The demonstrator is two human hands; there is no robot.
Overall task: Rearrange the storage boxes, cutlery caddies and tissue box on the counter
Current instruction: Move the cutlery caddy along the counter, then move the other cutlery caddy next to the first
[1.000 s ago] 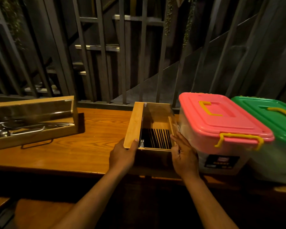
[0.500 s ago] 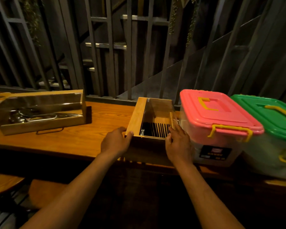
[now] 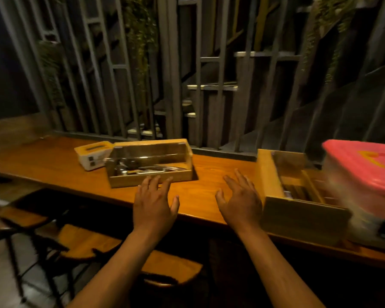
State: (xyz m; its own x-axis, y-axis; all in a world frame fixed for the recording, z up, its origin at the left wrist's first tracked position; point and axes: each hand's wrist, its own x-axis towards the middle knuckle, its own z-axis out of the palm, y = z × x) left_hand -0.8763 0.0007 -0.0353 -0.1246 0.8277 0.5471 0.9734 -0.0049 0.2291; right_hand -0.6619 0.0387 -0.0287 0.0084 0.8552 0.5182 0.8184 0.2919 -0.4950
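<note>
A wooden cutlery caddy [image 3: 150,177] with a clear lid and metal cutlery inside lies on the wooden counter [image 3: 205,172]. Behind its left end sits a white and wood tissue box [image 3: 91,155]. A second wooden caddy [image 3: 269,174] holding dark chopsticks stands at the right, against a pink-lidded storage box [image 3: 362,165]. My left hand [image 3: 155,202] hovers open just in front of the first caddy, fingertips near its front wall. Empty and with fingers spread, my right hand [image 3: 240,197] is over the bare counter between the two caddies.
A grey metal grille [image 3: 178,85] with hanging plants runs along the counter's far edge. Wooden stools [image 3: 87,241] stand below the counter's near edge, left of my arms. The pink box is blurred at the right frame edge.
Both hands have let go of the chopstick caddy and moved left toward the cutlery caddy. My view has swung left, bringing the tissue box in and the green-lidded box out.
</note>
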